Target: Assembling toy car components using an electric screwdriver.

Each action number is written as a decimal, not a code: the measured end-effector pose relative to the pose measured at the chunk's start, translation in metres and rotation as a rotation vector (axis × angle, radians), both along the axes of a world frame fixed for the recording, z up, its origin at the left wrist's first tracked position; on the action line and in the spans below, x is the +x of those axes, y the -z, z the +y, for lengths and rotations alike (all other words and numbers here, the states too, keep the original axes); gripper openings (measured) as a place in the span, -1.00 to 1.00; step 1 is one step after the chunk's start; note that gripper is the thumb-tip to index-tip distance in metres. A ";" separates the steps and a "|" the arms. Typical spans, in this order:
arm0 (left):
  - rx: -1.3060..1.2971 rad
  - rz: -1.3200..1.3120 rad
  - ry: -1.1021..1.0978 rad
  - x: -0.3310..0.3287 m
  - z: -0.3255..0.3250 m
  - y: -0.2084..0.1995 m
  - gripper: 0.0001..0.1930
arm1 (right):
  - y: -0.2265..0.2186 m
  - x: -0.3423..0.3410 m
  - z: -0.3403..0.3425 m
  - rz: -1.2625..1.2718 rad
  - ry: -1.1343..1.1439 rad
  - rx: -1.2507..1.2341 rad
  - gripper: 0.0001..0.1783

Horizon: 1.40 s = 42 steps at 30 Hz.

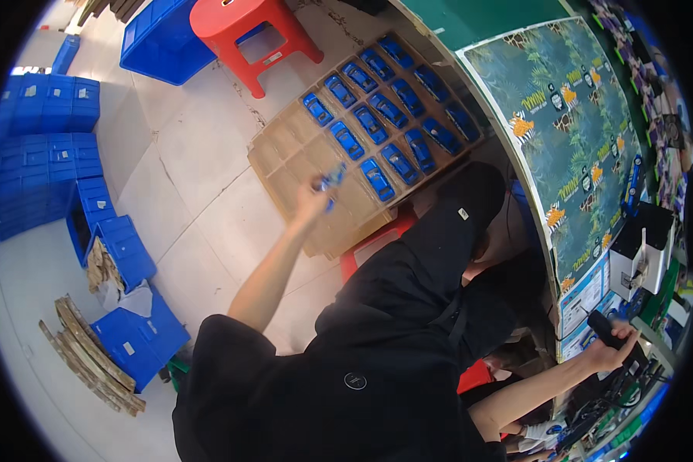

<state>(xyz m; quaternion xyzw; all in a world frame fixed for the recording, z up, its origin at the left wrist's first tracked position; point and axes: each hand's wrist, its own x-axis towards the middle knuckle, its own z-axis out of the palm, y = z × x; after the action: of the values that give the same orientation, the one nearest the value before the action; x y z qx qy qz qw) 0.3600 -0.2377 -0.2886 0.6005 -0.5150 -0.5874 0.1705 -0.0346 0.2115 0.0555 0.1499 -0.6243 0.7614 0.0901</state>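
Observation:
My left hand (313, 202) reaches out over a compartmented brown tray (279, 144), its fingers closed on a small blue toy car (333, 179) that is blurred by motion. Several more blue toy cars (371, 123) lie in rows in the tray's far and right compartments, while the compartments at its left and near side hold none. Off to the right, beside the workbench, my right hand (613, 351) grips a black power screwdriver (604, 329) with a thin bit pointing up and left.
A red stool (242, 35) stands beyond the tray, next to a blue bin (158, 46). Stacked blue crates (46, 165) line the left wall. On the right runs a workbench with a patterned mat (562, 138), a blue car (633, 185) and a white-and-black box (645, 250).

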 end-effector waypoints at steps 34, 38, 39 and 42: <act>-0.373 -0.263 0.458 -0.067 0.080 0.017 -0.65 | 0.014 0.022 0.007 0.101 -0.061 -0.072 -0.85; -0.663 0.177 0.409 -0.149 0.085 -0.123 -0.78 | -0.010 0.061 0.019 0.234 -0.076 -0.032 -0.81; -0.758 0.175 0.390 -0.165 0.092 -0.166 -0.80 | -0.014 0.068 0.020 0.209 -0.078 -0.024 -0.77; -0.995 0.711 0.713 -0.231 0.158 -0.273 -0.81 | -0.023 0.080 0.029 0.168 -0.191 -0.149 -0.70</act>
<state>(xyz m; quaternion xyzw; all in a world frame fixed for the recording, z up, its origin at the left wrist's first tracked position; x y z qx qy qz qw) 0.1294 -0.0792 -0.0155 0.0180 -0.8006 -0.4631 0.3798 0.0452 0.2406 0.0788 0.2646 -0.5393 0.7954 0.0802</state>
